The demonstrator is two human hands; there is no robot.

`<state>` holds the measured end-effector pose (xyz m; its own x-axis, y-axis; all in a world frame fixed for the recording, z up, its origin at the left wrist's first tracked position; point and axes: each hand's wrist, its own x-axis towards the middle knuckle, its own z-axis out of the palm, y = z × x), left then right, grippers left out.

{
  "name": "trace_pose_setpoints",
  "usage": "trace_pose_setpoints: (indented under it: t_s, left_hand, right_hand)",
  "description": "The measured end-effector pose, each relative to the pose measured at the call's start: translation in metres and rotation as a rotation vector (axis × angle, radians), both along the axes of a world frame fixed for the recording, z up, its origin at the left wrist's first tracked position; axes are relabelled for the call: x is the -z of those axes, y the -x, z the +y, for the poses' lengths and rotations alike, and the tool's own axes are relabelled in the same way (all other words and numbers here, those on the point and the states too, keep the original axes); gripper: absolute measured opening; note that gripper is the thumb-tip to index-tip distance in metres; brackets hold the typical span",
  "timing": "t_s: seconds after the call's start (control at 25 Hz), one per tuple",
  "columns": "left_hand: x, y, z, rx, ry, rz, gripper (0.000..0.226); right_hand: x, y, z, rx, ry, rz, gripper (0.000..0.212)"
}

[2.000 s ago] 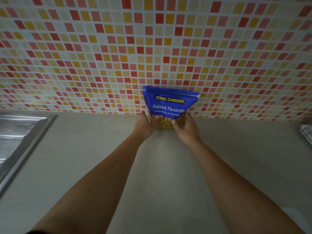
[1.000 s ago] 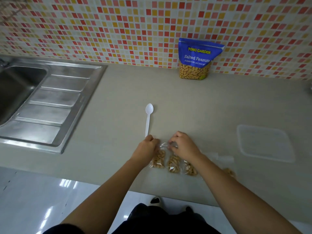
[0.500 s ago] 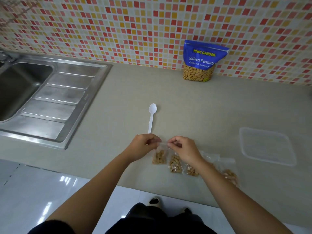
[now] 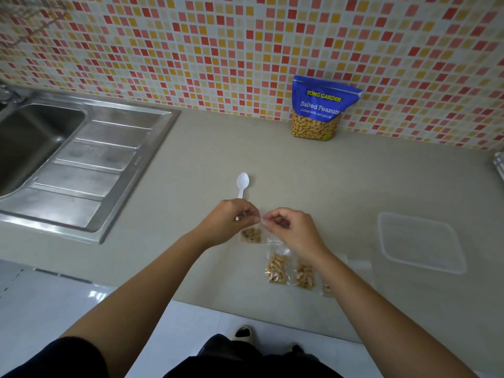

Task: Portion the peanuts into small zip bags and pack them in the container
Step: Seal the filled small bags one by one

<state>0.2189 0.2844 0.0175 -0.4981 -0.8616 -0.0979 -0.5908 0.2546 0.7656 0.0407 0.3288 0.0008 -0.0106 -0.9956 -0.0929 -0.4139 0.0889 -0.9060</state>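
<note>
My left hand (image 4: 230, 221) and my right hand (image 4: 291, 230) pinch the top edge of a small clear zip bag of peanuts (image 4: 251, 235), held just above the grey counter (image 4: 191, 165). Two more filled zip bags (image 4: 277, 268) (image 4: 305, 276) lie on the counter below my right wrist, and a further one (image 4: 326, 290) peeks out beside my forearm. A blue Salted Peanuts pouch (image 4: 320, 109) stands against the tiled wall. A clear plastic container (image 4: 420, 242) sits to the right. A white plastic spoon (image 4: 242, 184) lies just beyond my left hand.
A steel sink (image 4: 32, 137) with its ribbed drainboard (image 4: 90, 170) fills the left of the counter. The counter's front edge runs just below the bags, with white floor tiles underneath. Something pale (image 4: 499, 165) sits at the far right edge.
Two seconds ago both hands set the peanut pouch by the wall. They then came back to the small bags and lifted the leftmost one by its top edge.
</note>
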Motion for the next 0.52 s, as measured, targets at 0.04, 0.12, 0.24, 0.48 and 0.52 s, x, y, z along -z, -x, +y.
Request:
trace_pose_setpoints:
  t_s: [0.04,0.12,0.24,0.48,0.52]
  left_hand:
    - [-0.008,0.003,-0.001,0.006,0.029,0.001,0.007]
    - [-0.031,0.01,-0.005,0.019,0.105,0.005,0.008]
    - [-0.076,0.022,-0.018,0.067,0.297,-0.026,0.012]
    - [-0.16,0.047,-0.042,0.067,0.526,0.028,0.011]
    - [-0.169,0.052,-0.044,0.074,0.567,0.039,0.011]
  right_hand:
    - [-0.008,0.003,-0.002,0.001,0.04,0.025,0.004]
    - [-0.028,0.011,-0.009,0.0,0.11,0.062,0.001]
    - [-0.071,0.026,-0.025,0.004,0.212,0.09,0.006]
    - [-0.159,0.048,-0.048,0.046,0.378,0.062,0.003]
    - [-0.169,0.052,-0.048,0.051,0.41,0.071,0.003]
